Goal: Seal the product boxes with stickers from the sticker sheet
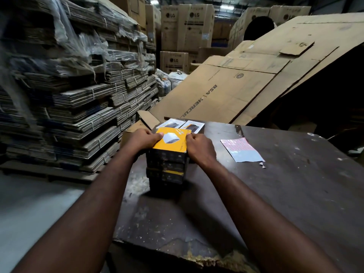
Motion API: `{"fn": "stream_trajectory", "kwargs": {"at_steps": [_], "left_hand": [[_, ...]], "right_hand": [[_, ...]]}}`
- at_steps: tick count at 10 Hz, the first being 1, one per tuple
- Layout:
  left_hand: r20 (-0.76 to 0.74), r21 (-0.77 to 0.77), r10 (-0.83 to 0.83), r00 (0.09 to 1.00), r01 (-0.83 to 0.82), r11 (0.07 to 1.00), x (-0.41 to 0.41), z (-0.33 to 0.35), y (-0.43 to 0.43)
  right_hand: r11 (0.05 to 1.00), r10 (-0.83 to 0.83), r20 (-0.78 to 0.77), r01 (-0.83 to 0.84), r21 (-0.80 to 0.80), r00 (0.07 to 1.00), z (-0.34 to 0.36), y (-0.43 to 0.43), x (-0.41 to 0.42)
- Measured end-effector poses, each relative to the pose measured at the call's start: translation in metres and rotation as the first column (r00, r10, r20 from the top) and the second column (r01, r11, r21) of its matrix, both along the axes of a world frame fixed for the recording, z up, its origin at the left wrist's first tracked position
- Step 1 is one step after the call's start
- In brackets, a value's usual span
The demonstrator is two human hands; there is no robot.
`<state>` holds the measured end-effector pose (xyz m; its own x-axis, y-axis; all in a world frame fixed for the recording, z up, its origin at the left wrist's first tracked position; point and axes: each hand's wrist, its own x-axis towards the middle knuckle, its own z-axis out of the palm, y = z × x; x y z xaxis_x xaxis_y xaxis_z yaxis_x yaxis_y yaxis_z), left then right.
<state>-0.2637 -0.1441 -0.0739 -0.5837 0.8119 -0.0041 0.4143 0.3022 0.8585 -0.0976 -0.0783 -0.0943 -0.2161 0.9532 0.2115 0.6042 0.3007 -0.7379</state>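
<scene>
A yellow product box [171,142] tops a stack of dark product boxes [166,171] near the table's left edge. My left hand [142,139] grips the yellow box's left side, thumb on its top. My right hand [200,147] grips its right side with curled fingers. Just behind the stack lie two white product boxes [194,126] flat on the table. The sticker sheet [241,150], pink-red above and pale blue below, lies flat to the right of my right hand, apart from it.
The dark worn table [275,194] has a chipped near edge and a small paper scrap [263,165] beside the sheet. Bundles of flattened cartons [69,95] are stacked at the left. Large cardboard sheets [246,79] lean behind the table, with tall cartons [187,26] farther back.
</scene>
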Motion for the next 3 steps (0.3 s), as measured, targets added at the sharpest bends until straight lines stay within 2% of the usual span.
{"fn": "stream_trajectory", "kwargs": {"at_steps": [2, 3], "left_hand": [[-0.032, 0.033, 0.015, 0.999, -0.014, 0.999, -0.004, -0.009, 0.010], [-0.238, 0.131, 0.074, 0.969, -0.043, 0.990, 0.005, -0.001, 0.016]], "right_hand": [[0.999, 0.011, 0.005, -0.011, 0.043, 1.000, -0.007, 0.009, 0.004], [0.996, 0.020, -0.015, -0.019, 0.090, 1.000, -0.017, 0.017, 0.002]]}}
